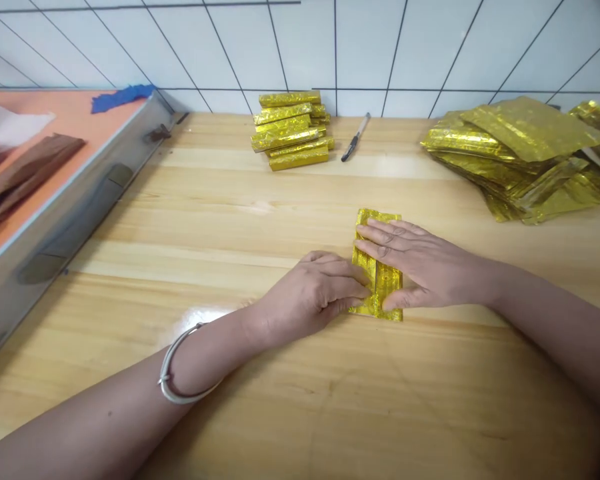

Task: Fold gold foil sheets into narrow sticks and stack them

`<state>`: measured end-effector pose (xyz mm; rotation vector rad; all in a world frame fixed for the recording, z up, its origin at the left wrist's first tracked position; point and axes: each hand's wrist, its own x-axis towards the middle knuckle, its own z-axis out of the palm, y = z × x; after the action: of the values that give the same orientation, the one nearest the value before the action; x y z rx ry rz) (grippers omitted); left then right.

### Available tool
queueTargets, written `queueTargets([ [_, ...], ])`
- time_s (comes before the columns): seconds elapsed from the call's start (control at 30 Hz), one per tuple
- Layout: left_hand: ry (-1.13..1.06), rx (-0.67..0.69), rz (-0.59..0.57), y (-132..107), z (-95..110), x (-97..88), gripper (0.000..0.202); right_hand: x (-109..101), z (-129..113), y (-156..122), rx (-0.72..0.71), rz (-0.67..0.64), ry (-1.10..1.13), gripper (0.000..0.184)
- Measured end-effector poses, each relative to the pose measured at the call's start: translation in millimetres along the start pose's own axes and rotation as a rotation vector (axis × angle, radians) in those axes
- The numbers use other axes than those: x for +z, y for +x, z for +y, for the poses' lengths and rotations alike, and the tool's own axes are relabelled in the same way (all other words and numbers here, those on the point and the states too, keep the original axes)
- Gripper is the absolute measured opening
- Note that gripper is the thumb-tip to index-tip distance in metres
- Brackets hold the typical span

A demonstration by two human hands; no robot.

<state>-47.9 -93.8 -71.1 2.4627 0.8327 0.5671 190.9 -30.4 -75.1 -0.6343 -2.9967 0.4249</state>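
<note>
A folded piece of gold foil paper (pixel 387 276) lies flat on the wooden table, with a seam running down its middle. My left hand (pixel 317 290) has its fingers bent and pressed together on the lower left edge of the paper, the thumb close to the fingertips. Across the upper and right part of the same paper lies my right hand (pixel 420 260), fingers stretched out flat and thumb apart near the lower right corner. Part of the paper is hidden under both hands.
Rolled gold foil pieces (pixel 290 130) are piled near the tiled wall (pixel 365 50). Beside them lies a pen (pixel 356 137). A heap of gold foil sheets (pixel 525 153) is at the back right. To the left, a box-like side (pixel 95 193) borders an orange surface (pixel 87 143) with a blue scrap (pixel 123 99).
</note>
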Motion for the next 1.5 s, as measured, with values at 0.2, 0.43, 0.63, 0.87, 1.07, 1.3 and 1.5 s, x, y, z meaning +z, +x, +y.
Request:
queueTargets([
  [0.2, 0.01, -0.045, -0.002, 2, -2, 3.8, 0.02, -1, 2, 0, -0.021, -0.002, 0.057, 0.094],
  [0.43, 0.147, -0.062, -0.025, 3, 1, 3.0, 0.034, 0, 3, -3, 0.0, 0.009, 0.059, 0.102],
  [0.63, 0.227, -0.107, -0.144, 8, 1, -5.4, 0.059, 1, 2, -5, 0.018, 0.019, 0.047, 0.107],
  [0.87, 0.325, -0.125, -0.325, 30, -5, -23.3, 0.088, 0, -3, -7, 0.097, 0.073, 0.049, 0.112],
  [1.07, 0.366, -0.136, -0.357, 44, -11, -25.5, 0.106, 2, -7, -11, 0.159, 0.117, 0.01, 0.116],
  [1.3, 0.307, -0.129, -0.414, 47, -26, -26.5, 0.116, 8, -3, -14, 0.195, 0.071, -0.031, 0.115],
  [1.5, 0.322, -0.118, -0.394, 44, -28, -23.9, 0.112, 4, 0, -12, 0.205, 0.014, -0.015, 0.116],
])
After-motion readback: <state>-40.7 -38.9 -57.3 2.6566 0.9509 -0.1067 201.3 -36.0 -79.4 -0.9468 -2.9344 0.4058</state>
